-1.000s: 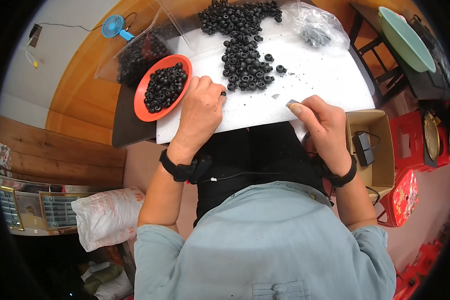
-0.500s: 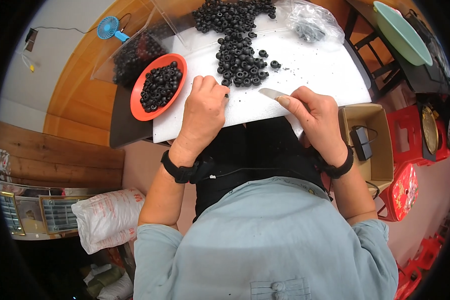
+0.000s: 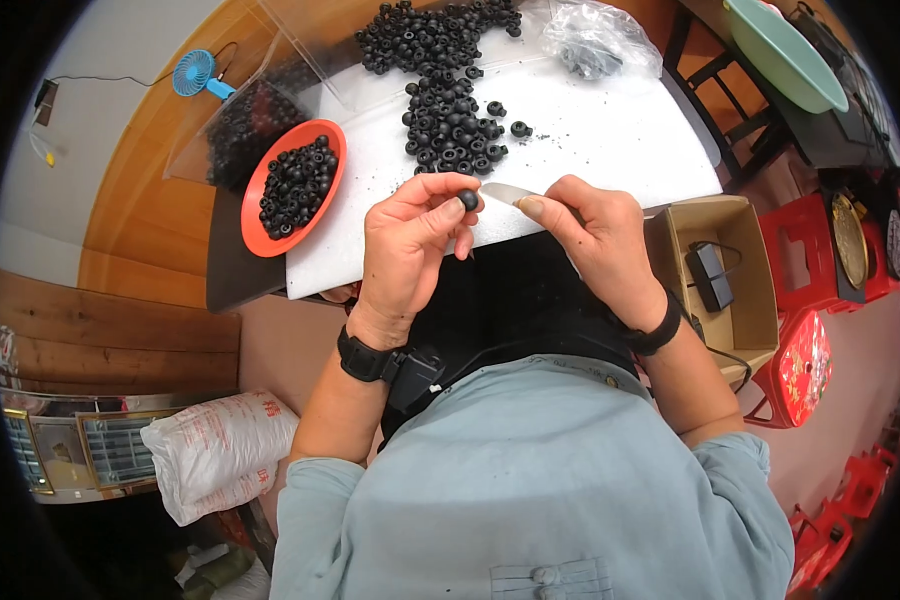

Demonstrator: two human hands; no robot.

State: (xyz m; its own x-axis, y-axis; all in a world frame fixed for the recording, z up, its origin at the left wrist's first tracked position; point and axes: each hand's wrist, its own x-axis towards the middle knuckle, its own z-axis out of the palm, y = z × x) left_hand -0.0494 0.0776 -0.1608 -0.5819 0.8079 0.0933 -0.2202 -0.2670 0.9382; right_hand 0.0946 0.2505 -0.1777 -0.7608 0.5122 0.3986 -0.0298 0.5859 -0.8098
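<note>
White sheet (image 3: 610, 140); left fingers (image 3: 440, 195) pinching black bead (image 3: 468, 200); knife (image 3: 507, 192) beside.

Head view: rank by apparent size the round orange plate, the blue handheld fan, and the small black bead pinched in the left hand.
1. Round orange plate
2. Blue handheld fan
3. Small black bead in the left hand, though nearer the camera.

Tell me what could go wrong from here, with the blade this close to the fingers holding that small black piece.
1. The left hand pinches a small black bead at its fingertips while the right hand points a knife blade straight at it; a slip could nick a finger.
2. The bead is held over the white sheet's near edge, so if dropped it may roll off into the lap.
</note>
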